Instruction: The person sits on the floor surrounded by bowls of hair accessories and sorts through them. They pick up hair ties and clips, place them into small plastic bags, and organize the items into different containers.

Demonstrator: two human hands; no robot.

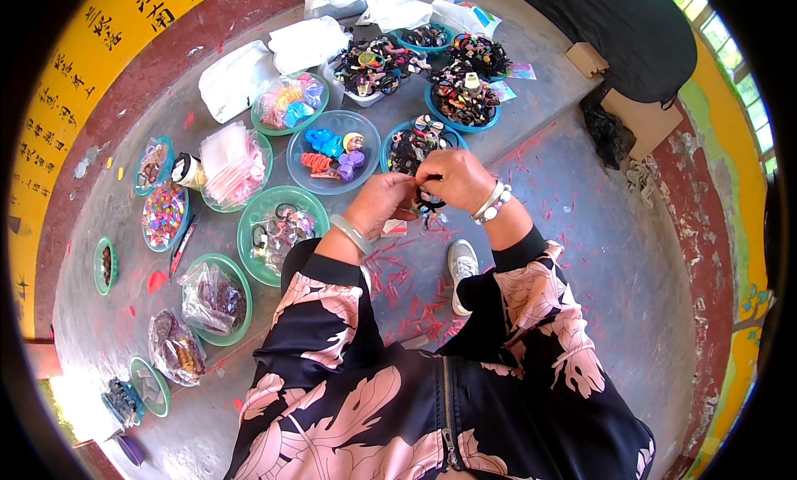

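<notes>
My left hand (383,204) and my right hand (458,181) meet above my knees, fingers pinched together. Between them hangs a black hair tie (428,203), gripped by my right hand and reaching the left fingertips. Small bits dangle just below it, too small to make out. Directly beyond my hands is a teal bowl (384,152) heaped with dark hair ties (413,148), partly covered by my right hand. To the left of my left wrist sits a green bowl (246,249) of bagged hair ties and small charms.
Farther off, a clear blue bowl (300,174) holds bright hair clips. Clear bags fill another bowl (268,152), with a colourful bead bowl (166,217) beside it. White bags (236,80) and more heaped hair ties (465,98) lie at the back. Red scraps (407,301) litter the floor by my shoe (462,268).
</notes>
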